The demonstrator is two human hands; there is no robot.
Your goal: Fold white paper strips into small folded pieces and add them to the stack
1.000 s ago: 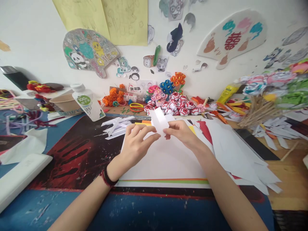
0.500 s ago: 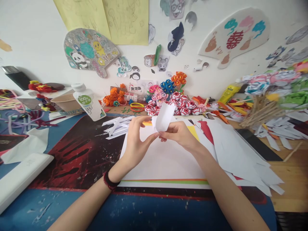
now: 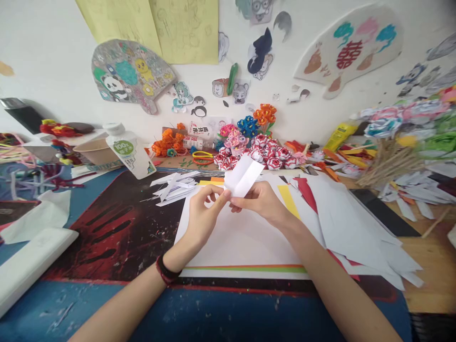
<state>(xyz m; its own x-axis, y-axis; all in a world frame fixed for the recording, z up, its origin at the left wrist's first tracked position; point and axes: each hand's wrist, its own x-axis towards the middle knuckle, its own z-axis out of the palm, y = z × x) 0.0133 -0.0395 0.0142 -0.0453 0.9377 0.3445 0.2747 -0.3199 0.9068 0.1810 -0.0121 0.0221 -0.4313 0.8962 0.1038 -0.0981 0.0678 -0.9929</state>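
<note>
A small folded piece of white paper (image 3: 244, 175) is held up between both hands, with a crease running along it. My left hand (image 3: 205, 209) pinches its lower left corner between thumb and fingertips. On the right, my right hand (image 3: 259, 202) grips the lower edge, its thumb in front and its fingers curled behind, partly hidden. Beneath the hands lies a stack of large white sheets (image 3: 242, 242), with orange and green edges showing at the front. A dark band (image 3: 167, 270) circles my left wrist.
White paper strips (image 3: 173, 185) lie left of the stack, and loose white sheets (image 3: 356, 223) overlap at the right. Behind stand a white bottle (image 3: 128, 152), red-and-white flowers (image 3: 270, 154) and a yellow bottle (image 3: 340, 136). A long white case (image 3: 33, 266) lies at the left.
The curled paper has opened into a flatter, creased piece leaning right. My left fingers have closed in from a wider spread to pinch its corner.
</note>
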